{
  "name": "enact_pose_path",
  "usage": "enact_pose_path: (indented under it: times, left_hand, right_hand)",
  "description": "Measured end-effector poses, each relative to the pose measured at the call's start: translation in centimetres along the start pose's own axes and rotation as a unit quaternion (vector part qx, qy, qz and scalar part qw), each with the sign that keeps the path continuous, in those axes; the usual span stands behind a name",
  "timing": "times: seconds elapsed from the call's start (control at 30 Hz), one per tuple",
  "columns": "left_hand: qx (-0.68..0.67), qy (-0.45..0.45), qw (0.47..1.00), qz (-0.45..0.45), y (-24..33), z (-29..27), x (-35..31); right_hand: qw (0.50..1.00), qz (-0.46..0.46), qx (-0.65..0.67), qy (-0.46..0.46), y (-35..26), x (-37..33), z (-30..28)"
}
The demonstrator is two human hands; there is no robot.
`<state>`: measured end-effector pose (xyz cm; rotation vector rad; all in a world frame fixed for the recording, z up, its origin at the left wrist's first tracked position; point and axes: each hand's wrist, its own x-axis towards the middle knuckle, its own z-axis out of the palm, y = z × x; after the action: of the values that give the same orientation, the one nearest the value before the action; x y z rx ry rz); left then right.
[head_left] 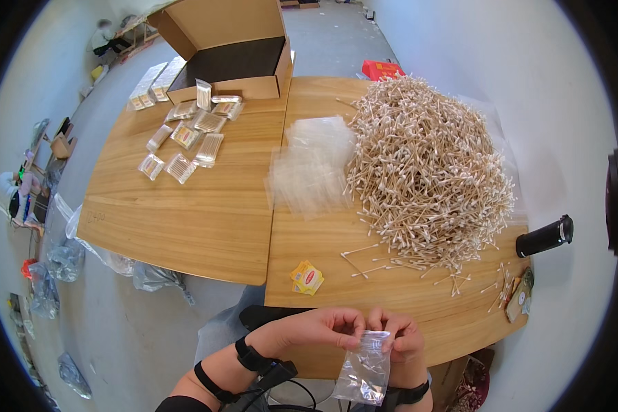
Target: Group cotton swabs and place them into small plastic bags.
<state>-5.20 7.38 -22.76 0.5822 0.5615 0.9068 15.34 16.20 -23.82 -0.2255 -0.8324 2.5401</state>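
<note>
A small clear plastic bag (365, 374) hangs at the front edge of the table, its top edge pinched in my fingers. My left hand (326, 325) is closed on the upper left corner. At the upper right corner, my right hand (399, 335) grips the same edge with bent fingers. Nothing shows inside the bag. Just beyond my left hand lie a few yellow printed cards (307, 277). A big heap of cotton swabs (429, 172) with pale wooden sticks covers the right of the table, and beside it is a spread stack of clear bags (312, 165).
Several filled swab packs (185, 135) lie on the left table (178, 213), near an open cardboard box (281, 72). A black cylinder (544, 236) stands out at the right edge. Loose swabs (367, 261) lie before the heap. Two people sit far left.
</note>
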Motion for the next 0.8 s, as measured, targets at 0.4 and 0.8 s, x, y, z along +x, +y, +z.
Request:
enact_pose_path:
  times: [0.4,0.8]
  left_hand:
    - [0.122,0.132,0.984,-0.007,0.6,-0.2,-0.6]
    - [0.524,0.081,0.848,-0.003,0.7,1.2,-3.6]
  right_hand:
    - [0.981,0.160,-0.095,-0.062,-2.2,-0.5,-0.2]
    - [0.915,0.201,-0.342,-0.073,0.5,-0.2,3.1]
